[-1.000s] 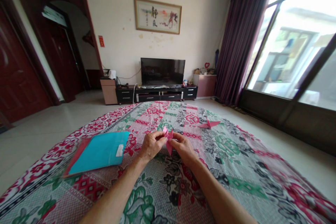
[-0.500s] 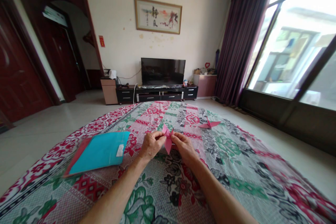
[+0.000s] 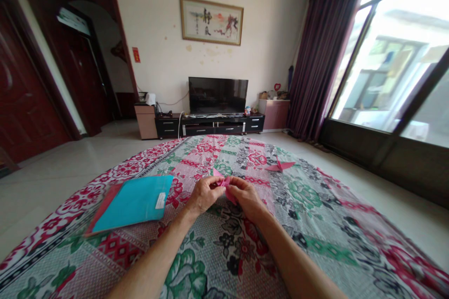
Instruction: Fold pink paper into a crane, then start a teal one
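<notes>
Both hands meet over the middle of the cloth-covered table, pinching one small folded pink paper piece [image 3: 229,195]. My left hand [image 3: 205,193] grips it from the left, thumb and fingertips closed. From the right, my right hand [image 3: 245,196] pinches it too, its fingers hiding part of the folds. One pink point sticks up behind the left fingertips and another slants down beneath the right ones. Farther off to the right lies a folded pink paper crane [image 3: 280,166] with its wings spread.
A patterned tablecloth [image 3: 196,252] covers the round table. On the left, a clear packet of blue paper [image 3: 135,203] with a white label lies over a reddish sheet [image 3: 105,203]. Beyond the table stand a television [image 3: 218,96] and a low black cabinet [image 3: 213,127].
The pink paper has turned and tilted between my fingers, and less of it shows. My fingertips have moved closer together. The crane and packet have not moved.
</notes>
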The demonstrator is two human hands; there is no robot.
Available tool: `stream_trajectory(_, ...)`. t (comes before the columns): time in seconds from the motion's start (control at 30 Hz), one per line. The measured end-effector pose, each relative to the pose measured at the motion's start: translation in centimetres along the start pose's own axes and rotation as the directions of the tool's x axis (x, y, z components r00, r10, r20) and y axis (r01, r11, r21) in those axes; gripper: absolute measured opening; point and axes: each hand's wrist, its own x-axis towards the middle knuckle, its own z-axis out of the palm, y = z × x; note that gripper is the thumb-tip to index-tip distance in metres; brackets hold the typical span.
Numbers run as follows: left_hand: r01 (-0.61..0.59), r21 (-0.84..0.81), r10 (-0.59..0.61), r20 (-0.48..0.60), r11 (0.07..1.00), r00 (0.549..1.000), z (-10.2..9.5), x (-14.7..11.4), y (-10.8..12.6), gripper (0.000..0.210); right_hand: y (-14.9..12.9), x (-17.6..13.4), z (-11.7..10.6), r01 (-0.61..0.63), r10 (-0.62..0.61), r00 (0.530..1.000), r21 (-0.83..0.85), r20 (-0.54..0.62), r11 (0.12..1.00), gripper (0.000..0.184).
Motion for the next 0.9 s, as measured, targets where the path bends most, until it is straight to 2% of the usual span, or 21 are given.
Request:
stream_trajectory(0.2,-0.027,0.007,0.027,0.018,1.000,0.999,0.2,0.0,-0.3,0.031,0.4,0.4,-0.3,-0.028,0.026,1.000,0.096,0.018,0.995,0.029)
stream_trajectory(0.33,-0.013,0.009,0.013,-0.013,1.000,1.000,0.4,0.1,-0.8,0.035,0.8,0.6,-0.6,-0.039,0.035,0.999,0.153,0.025,0.987,0.028)
stream_trajectory(0.67,-0.009,0.006,0.009,-0.046,1.000,0.999,0.4,0.2,-0.9,0.034,0.2,0.2,-0.3,-0.060,0.059,0.998,0.183,0.009,0.981,0.030)
stream_trajectory(0.9,0.067,-0.152,-0.068,-0.001,0.986,0.998,0.5,-0.1,-0.4,0.037,0.5,0.4,-0.5,-0.039,0.038,0.999,0.170,0.004,0.985,0.032)
